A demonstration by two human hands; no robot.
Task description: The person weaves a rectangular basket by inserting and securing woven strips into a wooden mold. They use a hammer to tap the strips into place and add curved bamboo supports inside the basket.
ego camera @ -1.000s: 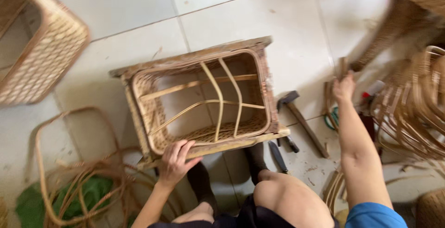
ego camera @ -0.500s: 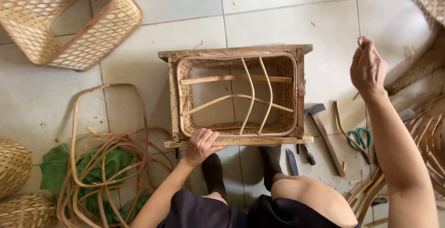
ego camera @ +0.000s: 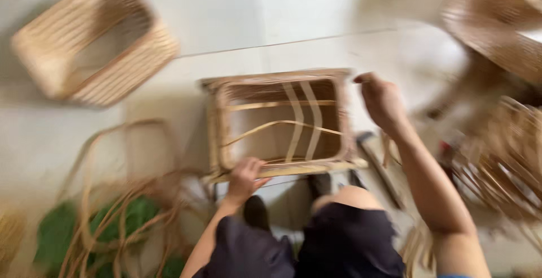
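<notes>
I am clamping my left hand (ego camera: 244,177) on the near rim of the half-woven rattan basket (ego camera: 282,122) standing on the tiled floor (ego camera: 226,12). My right hand (ego camera: 381,100) is pinching closed at its far right corner, whatever it holds lost in blur. Sides look woven; only a few strips cross the opening.

Heavy motion blur across the whole head view: edges of the woven frame (ego camera: 280,124), both hands and the floor tiles (ego camera: 316,12) smear, worst at the corners where the basket (ego camera: 93,38) top left and the rattan pile (ego camera: 502,148) right go soft. Light is bright, diffuse daylight, washing the pale floor near white at top, no hard glare spots. Shadows are soft and shallow, pooling under the frame and beside the basket.
</notes>
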